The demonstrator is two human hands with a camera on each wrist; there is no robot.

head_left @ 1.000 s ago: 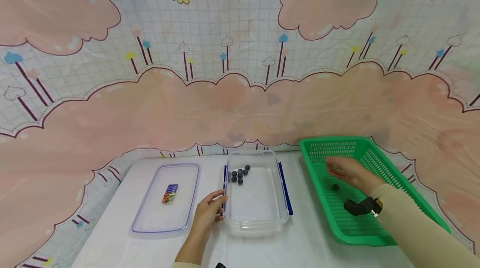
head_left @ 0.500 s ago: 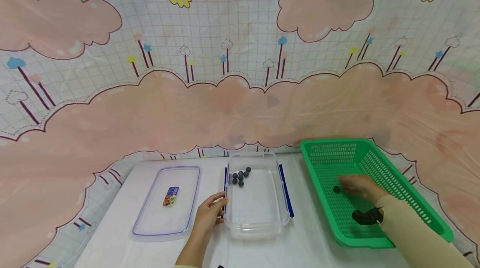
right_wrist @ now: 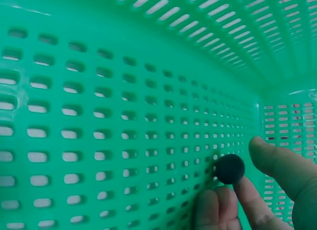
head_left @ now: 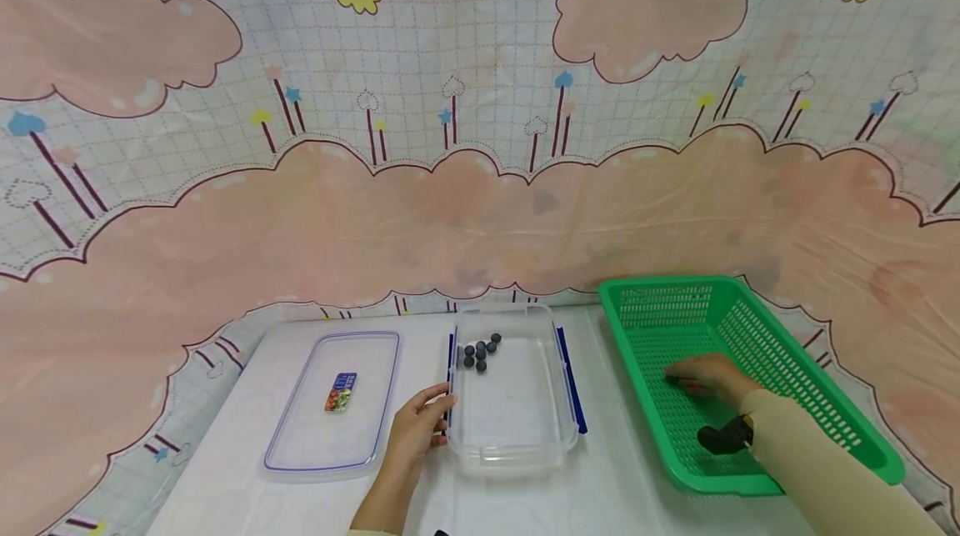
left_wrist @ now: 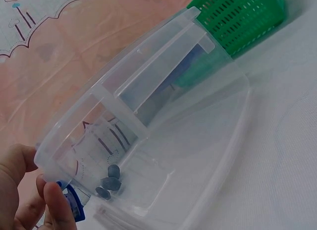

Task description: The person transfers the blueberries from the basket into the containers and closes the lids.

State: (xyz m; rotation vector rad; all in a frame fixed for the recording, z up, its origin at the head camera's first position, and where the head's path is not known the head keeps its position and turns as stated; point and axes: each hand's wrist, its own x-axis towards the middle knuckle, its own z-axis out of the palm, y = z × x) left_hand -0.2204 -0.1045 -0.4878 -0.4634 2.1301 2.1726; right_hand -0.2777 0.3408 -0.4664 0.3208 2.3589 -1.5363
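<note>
In the head view, a clear plastic box [head_left: 517, 411] stands mid-table, several dark blueberries [head_left: 480, 350] grouped at its far left. My left hand [head_left: 415, 419] grips the box's left side; the left wrist view has thumb and fingers on either side of its edge. Over on the right, my right hand [head_left: 708, 378] reaches down inside a green basket [head_left: 652, 428]. The right wrist view shows a single round dark blueberry [right_wrist: 230, 169] at the fingertips, index finger right against it and thumb a little apart.
A clear lid [head_left: 300, 436] with a blue seal and a fruit label [head_left: 341, 392] lies left of the box. Blue side latches [head_left: 572, 382] hang out along the box. A patterned cloth [head_left: 450, 227] backs the white table [head_left: 225, 453].
My right hand has lowered into the basket and shifted left, its fingers now covering the loose blueberry in the head view. The left hand keeps its hold on the box.
</note>
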